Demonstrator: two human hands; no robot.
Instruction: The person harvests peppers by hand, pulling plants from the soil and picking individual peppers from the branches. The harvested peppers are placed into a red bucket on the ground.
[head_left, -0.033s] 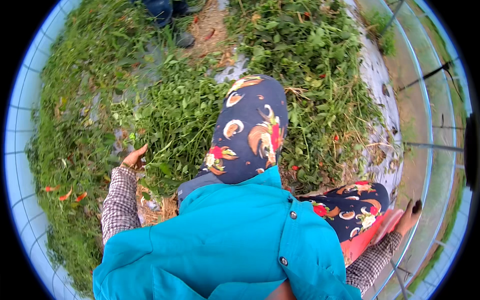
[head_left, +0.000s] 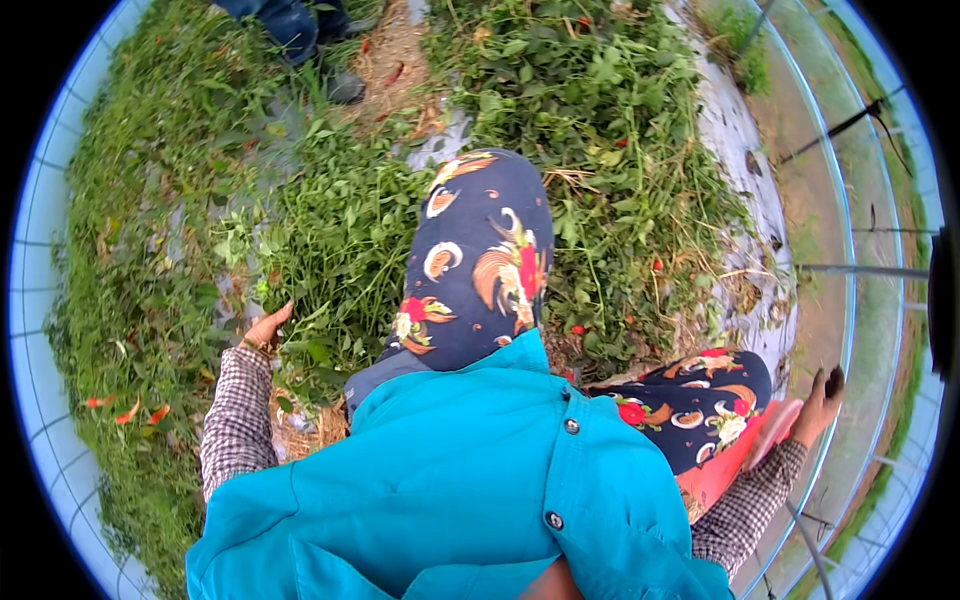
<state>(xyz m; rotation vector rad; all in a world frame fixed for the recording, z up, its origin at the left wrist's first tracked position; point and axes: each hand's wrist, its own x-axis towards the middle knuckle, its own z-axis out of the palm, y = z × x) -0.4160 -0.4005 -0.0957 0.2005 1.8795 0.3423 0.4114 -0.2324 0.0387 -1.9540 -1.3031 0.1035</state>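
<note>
The shirt across the lower centre is smooth cloth with a soft sheen, its button glossy. The printed trousers at centre look like smooth, matt cloth. The checked sleeve, lower left, is matt woven cloth. Wrinkled, plastic-looking sheeting shines dully upper right; straw, lower left, looks dry and rough. Central leaves look mostly matt.
</note>
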